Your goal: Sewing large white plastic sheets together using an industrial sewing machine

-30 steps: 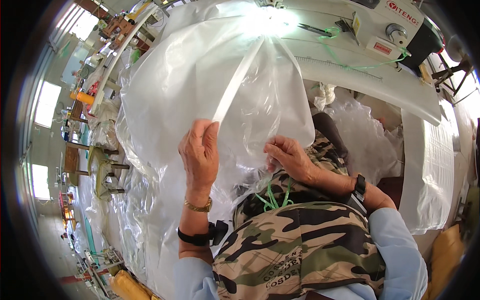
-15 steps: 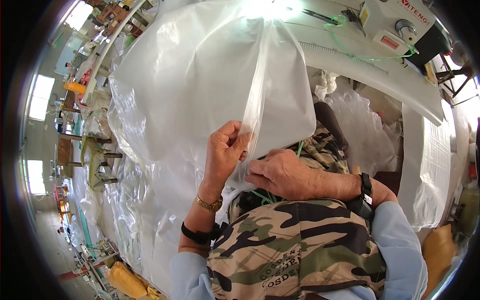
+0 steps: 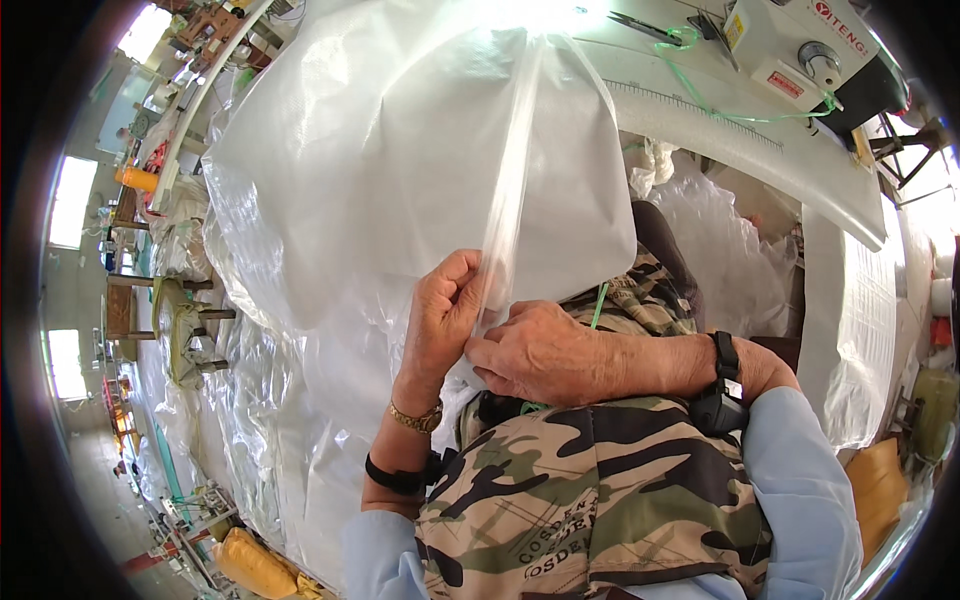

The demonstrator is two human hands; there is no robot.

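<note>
A large translucent plastic sheet [image 3: 440, 150] spreads from the sewing table down over my lap. Along it runs a folded, glossy strip [image 3: 512, 160] from the bright lamp at the top to my hands. My left hand [image 3: 445, 305] pinches the edge of this strip between thumb and fingers. Just to the right and lower, my right hand [image 3: 540, 350] is closed on the same plastic edge, its fingertips partly hidden. A green cord [image 3: 600, 305] hangs beside my right hand, over the camouflage apron [image 3: 590, 490].
A white sewing machine [image 3: 800, 60] stands at the upper right on a table with a ruler edge [image 3: 690, 105]. Black tweezers or snips [image 3: 640, 25] lie near it. More crumpled plastic [image 3: 730, 250] is under the table. A stool [image 3: 180, 330] stands at left.
My right hand has moved slightly left, closer to my left hand, and its fingers have curled in. The strip's lower end has shifted a little left with them.
</note>
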